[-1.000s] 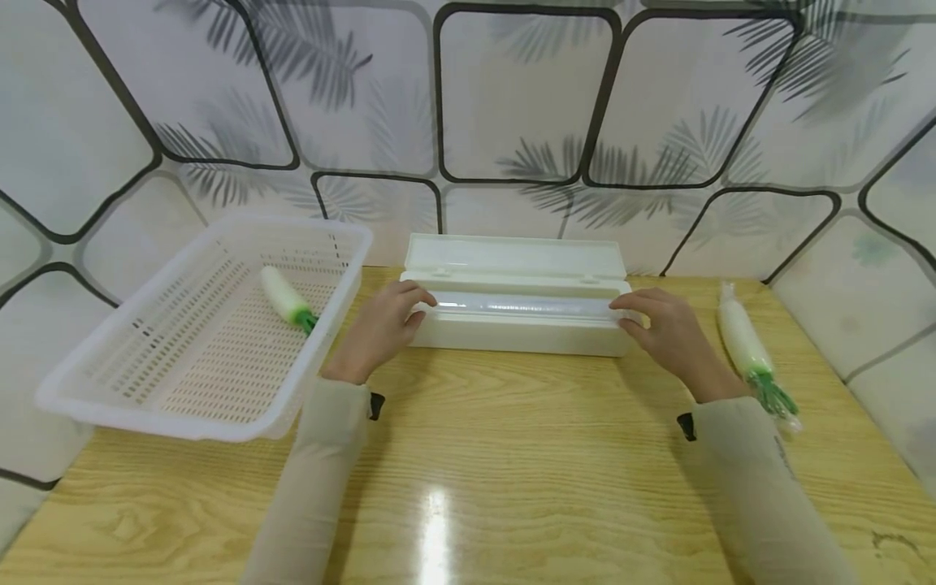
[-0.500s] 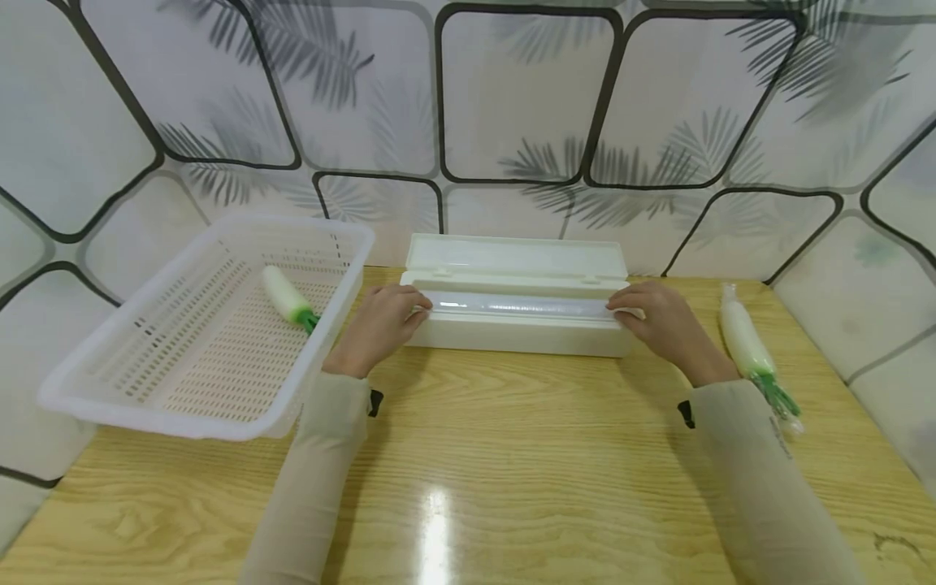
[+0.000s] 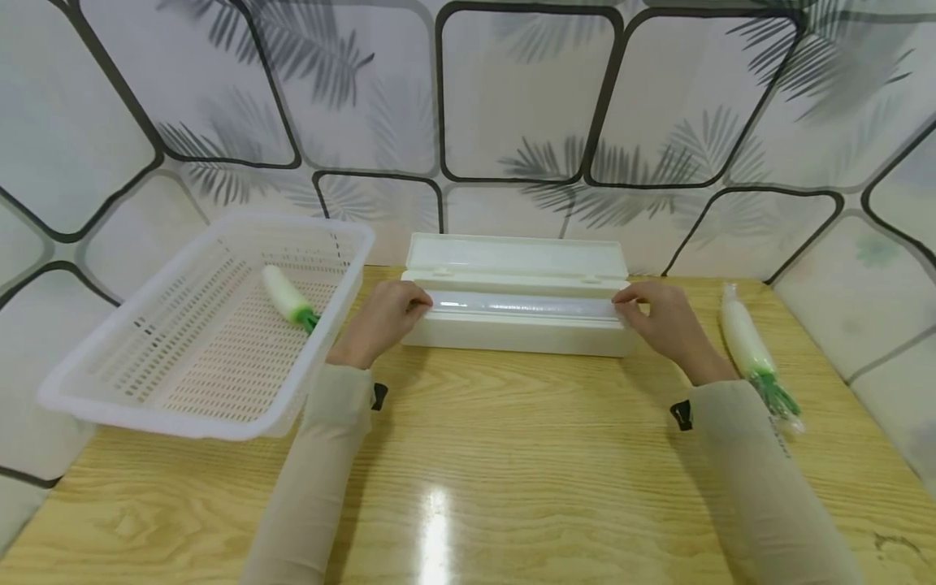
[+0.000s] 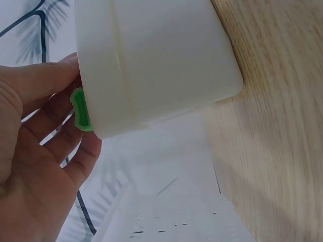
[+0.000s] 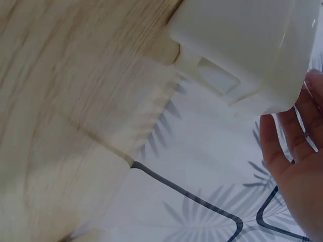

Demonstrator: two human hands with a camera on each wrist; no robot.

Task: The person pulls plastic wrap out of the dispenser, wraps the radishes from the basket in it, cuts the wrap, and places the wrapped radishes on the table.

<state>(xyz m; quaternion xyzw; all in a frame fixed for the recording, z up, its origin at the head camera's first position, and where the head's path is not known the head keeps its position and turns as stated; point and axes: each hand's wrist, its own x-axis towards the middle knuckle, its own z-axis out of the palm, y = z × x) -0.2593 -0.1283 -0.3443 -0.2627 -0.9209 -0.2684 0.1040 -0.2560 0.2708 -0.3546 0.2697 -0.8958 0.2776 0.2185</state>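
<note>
A long white cling film dispenser box [image 3: 519,335] stands near the wall, its lid [image 3: 515,255] raised at the back. Shiny clear cling film [image 3: 519,304] lies along its top. At the box's left end my left hand [image 3: 380,319] pinches the film's edge between thumb and forefinger. My right hand [image 3: 664,325] does likewise at the right end. In the left wrist view, a green piece [image 4: 81,110] sits at the box's upper corner beside the left fingers. The right wrist view has the box's end wall [image 5: 237,45], with the right fingers behind its edge; the fingertips are hidden.
A white perforated plastic basket [image 3: 183,426] on the left holds a white radish [image 3: 283,294] with green stem ends. Another radish [image 3: 746,337], wrapped in clear film, lies on the wooden table [image 3: 512,471] at right. A patterned wall [image 3: 526,97] rises right behind the box.
Thumb and forefinger have come together on both hands at the film's ends. The right fingertips have shifted slightly right. Box, basket and radishes stay where they were.
</note>
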